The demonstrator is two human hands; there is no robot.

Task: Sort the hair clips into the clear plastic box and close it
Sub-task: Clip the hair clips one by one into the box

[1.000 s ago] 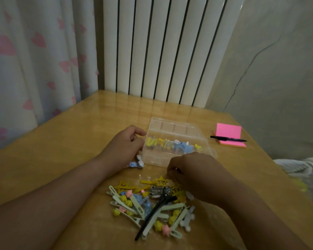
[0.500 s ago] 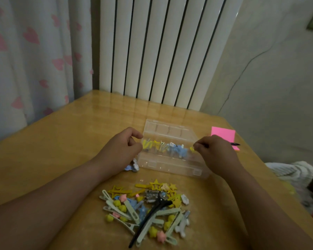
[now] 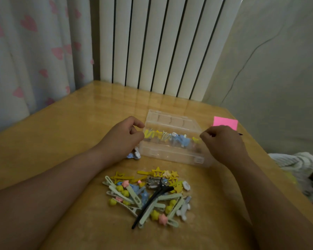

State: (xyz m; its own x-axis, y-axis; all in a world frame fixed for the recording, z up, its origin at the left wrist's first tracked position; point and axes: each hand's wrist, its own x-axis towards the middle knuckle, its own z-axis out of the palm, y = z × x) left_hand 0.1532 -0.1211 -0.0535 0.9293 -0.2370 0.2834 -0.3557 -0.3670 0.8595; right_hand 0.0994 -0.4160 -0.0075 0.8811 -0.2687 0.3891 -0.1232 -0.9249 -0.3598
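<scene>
The clear plastic box (image 3: 170, 156) stands open on the wooden table (image 3: 61, 138), its lid (image 3: 172, 120) tilted back. A row of yellow, white and blue hair clips (image 3: 170, 138) lies inside. My left hand (image 3: 123, 138) curls against the box's left end, thumb at the lid's edge. My right hand (image 3: 222, 143) is at the box's right end, fingertips pinched at a small yellow clip (image 3: 195, 139). A loose pile of hair clips (image 3: 145, 193), with a long black clip (image 3: 152, 202) across it, lies in front of the box. Two blue and white clips (image 3: 134, 155) sit under my left wrist.
A pink sticky-note pad (image 3: 225, 122) and a pen's tip (image 3: 239, 134) lie behind my right hand. A white radiator (image 3: 161, 42) and a heart-print curtain (image 3: 34, 51) stand behind the table. White cloth (image 3: 293, 159) lies past the table's right edge.
My right hand has lifted from the pile and moved up and right to the box's right end. My left hand has stayed at the box's left end.
</scene>
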